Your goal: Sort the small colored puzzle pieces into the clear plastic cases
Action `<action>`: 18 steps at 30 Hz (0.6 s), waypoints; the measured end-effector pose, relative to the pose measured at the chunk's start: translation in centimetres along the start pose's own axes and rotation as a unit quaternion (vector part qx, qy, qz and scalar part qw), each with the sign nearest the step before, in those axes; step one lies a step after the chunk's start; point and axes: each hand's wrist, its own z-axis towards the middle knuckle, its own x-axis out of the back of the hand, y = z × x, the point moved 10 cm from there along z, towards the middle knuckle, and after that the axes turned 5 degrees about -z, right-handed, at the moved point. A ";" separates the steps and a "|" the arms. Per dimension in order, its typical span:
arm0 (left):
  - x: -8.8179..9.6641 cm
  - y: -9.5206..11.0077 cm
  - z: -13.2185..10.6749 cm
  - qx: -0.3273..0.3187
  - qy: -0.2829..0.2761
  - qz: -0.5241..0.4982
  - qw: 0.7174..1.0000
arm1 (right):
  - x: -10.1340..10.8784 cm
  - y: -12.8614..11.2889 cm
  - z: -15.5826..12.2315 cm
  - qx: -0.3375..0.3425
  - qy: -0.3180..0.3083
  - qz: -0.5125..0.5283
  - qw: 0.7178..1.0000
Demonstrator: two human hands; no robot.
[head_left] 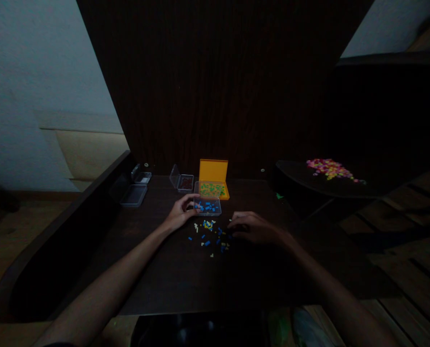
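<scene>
My left hand (181, 210) grips the left side of a clear plastic box (217, 212), fingers behind and thumb in front. Several small blue pieces (208, 206) lie inside the box. In front of it is a loose scatter of small blue, yellow and pale pieces (207, 243) on the dark table. My right hand (249, 226) is at the right edge of this scatter, its fingers curled and brought together low over the tabletop. Whatever is between those fingertips is too small and dark to make out.
Behind the clear box stands an open yellow case (214, 170) with green pieces. Left of it is a small open box (186, 183) of dark reddish pieces. Another clear container (134, 195) sits by the left side panel. Colourful pieces (330, 168) are heaped on the right-hand shelf.
</scene>
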 end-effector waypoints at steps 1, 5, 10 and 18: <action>0.0 0.0 0.0 -0.001 -0.001 0.002 1.000 | -0.4 0.2 -0.3 -0.001 -0.002 0.003 1.000; 0.1 0.1 0.0 -0.005 0.002 0.000 1.000 | -1.8 0.4 -1.0 -0.005 0.008 0.004 1.000; 0.0 0.3 -0.1 -0.005 0.002 0.000 1.000 | -2.3 0.7 -1.1 -0.026 0.046 -0.017 0.998; 0.0 0.0 -0.1 0.007 0.008 -0.002 1.000 | -0.9 -0.2 -0.4 0.008 0.074 0.000 0.997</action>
